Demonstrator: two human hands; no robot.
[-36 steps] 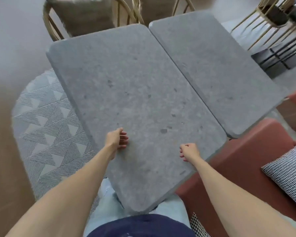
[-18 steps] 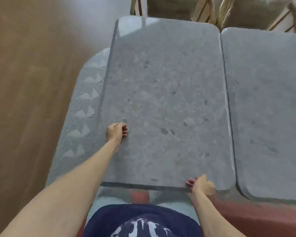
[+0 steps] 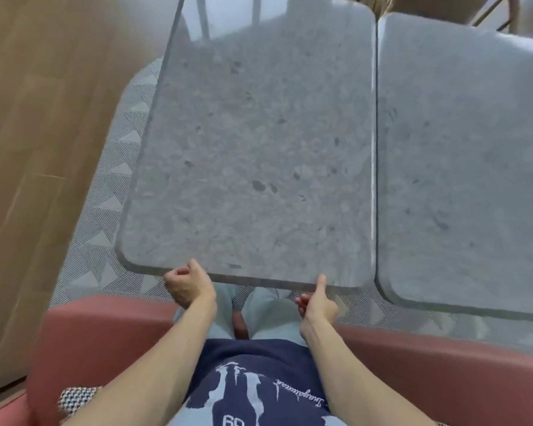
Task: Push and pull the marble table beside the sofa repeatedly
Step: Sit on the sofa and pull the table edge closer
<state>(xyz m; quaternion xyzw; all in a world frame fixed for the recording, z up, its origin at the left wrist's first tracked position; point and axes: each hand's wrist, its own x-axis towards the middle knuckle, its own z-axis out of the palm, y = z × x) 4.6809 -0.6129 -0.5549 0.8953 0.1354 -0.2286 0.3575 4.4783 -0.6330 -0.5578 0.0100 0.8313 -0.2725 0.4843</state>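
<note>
- My left hand [image 3: 189,287] and right hand [image 3: 317,304] both curl around the near edge of the marble table [image 3: 253,155], which stands just before the red sofa [image 3: 105,339], beside a 2nd matching table [image 3: 462,167].
- I judge the slab heavy, stiff and slick; gripping that near edge, close to its corners, seems safest.

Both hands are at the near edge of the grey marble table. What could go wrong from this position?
1. The left hand and right hand grip the near edge of the marble table; a hard pull could pinch fingers against the person's knees just below.
2. A second table stands very close on the right; a skewed push could knock the slabs together.
</note>
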